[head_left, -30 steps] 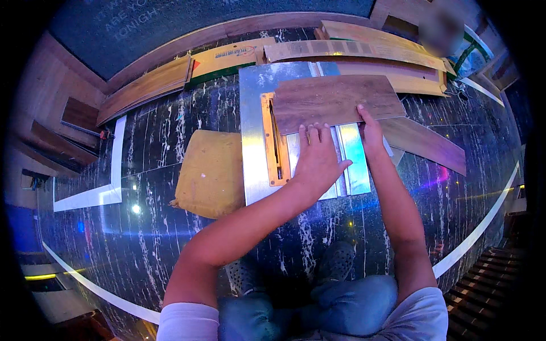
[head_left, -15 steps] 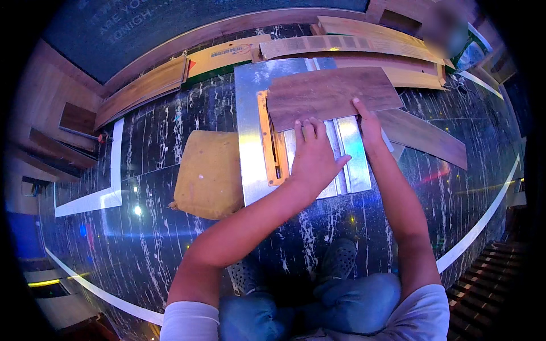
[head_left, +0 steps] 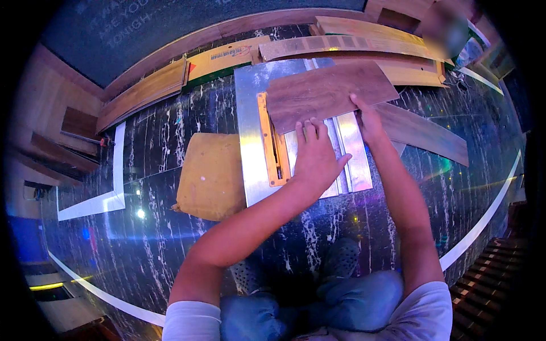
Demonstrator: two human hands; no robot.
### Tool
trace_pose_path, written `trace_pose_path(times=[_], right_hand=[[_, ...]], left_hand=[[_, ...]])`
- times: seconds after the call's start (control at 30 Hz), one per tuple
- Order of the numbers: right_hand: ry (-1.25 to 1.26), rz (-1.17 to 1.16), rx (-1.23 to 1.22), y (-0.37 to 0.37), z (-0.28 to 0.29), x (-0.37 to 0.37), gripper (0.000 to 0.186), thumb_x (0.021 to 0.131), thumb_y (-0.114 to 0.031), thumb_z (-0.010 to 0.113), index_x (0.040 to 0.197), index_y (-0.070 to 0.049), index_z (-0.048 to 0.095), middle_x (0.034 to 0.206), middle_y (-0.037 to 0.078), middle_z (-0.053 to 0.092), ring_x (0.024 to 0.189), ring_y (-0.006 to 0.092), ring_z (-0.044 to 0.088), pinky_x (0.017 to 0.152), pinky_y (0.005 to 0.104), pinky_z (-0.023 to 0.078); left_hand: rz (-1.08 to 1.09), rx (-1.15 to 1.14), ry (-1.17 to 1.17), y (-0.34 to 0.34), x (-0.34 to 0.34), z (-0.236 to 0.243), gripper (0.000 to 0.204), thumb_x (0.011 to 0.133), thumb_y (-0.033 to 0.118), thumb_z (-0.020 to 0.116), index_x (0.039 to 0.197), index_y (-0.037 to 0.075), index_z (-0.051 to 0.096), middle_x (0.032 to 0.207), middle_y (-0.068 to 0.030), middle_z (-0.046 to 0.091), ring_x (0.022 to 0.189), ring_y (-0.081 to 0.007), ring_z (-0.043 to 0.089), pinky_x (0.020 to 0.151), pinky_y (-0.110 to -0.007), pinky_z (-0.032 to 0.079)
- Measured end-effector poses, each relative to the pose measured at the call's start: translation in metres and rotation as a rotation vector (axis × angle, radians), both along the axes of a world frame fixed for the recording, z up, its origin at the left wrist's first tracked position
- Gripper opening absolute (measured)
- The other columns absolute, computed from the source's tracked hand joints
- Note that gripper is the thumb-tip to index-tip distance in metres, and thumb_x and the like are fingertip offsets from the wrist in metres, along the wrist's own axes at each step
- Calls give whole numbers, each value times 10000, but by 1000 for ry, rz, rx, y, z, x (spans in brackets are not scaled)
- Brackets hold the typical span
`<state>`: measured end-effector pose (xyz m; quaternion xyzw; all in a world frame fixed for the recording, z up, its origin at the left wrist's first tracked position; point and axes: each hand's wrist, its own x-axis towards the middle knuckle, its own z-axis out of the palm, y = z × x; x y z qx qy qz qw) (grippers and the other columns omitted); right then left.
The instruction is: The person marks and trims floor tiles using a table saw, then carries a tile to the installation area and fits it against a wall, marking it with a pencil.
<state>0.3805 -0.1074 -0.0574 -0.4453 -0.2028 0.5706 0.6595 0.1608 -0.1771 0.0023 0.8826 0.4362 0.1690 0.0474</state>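
Observation:
A dark brown wood-grain plank [head_left: 327, 94] lies slantwise over a shiny metal table saw top [head_left: 255, 165], covering the far end of its orange slotted insert [head_left: 267, 142]. My left hand [head_left: 317, 150] rests its fingertips on the plank's near edge, thumb spread apart over the metal. On the right, my right hand [head_left: 369, 119] grips the near edge, thumb on top and fingers hidden underneath. The saw blade cannot be made out in the slot.
A tan block-like bundle [head_left: 207, 176] sits against the saw's left side. Another brown plank [head_left: 421, 133] lies to the right on black marbled floor. Beyond are long boards [head_left: 352, 44] and a cardboard box [head_left: 222, 57]. A blurred person [head_left: 446, 31] is at the far right.
The plank has turned slightly counter-clockwise, its right end shifting a little away from me. My right hand has moved slightly with it; my left hand keeps nearly the same place.

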Motion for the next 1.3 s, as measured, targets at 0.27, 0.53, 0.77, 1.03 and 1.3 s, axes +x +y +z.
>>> trace_pose_path(times=[0.27, 0.53, 0.77, 1.03, 1.3], right_hand=[[-71, 59, 51, 20, 1, 6, 394, 951, -182, 731, 1267, 18, 608, 1175, 138, 702, 1042, 242, 689, 936, 377, 551], [-52, 53, 39, 31, -3, 9, 379, 932, -210, 761, 1204, 22, 635, 1077, 127, 727, 943, 225, 707, 877, 352, 570], [-51, 96, 2, 32, -6, 17, 372, 928, -209, 770, 1191, 21, 642, 1077, 131, 728, 938, 225, 708, 862, 353, 578], [-18, 132, -28, 25, -4, 19, 350, 940, -175, 750, 1200, 30, 637, 1116, 142, 726, 974, 240, 707, 896, 368, 572], [7, 81, 43, 20, -4, 13, 372, 938, -151, 748, 1238, 27, 620, 1168, 147, 715, 1055, 256, 693, 979, 380, 545]], left_hand=[[28, -20, 1, 3, 13, 1, 938, 926, 553, 656, 1331, -268, 454, 1417, -352, 422, 1359, -484, 375, 1216, -586, 212], [49, -10, -3, 6, 17, 2, 965, 919, 560, 663, 1350, -270, 425, 1432, -356, 406, 1350, -481, 376, 1217, -587, 212], [67, 4, 67, 4, 20, 2, 953, 943, 566, 621, 1371, -258, 409, 1433, -362, 416, 1355, -483, 382, 1216, -597, 210], [78, 27, 87, -2, 22, -1, 901, 962, 548, 594, 1368, -241, 438, 1433, -362, 424, 1359, -488, 386, 1204, -629, 207], [72, -9, 141, -7, 22, 3, 891, 975, 552, 563, 1398, -221, 430, 1447, -368, 426, 1369, -487, 389, 1200, -635, 214]])
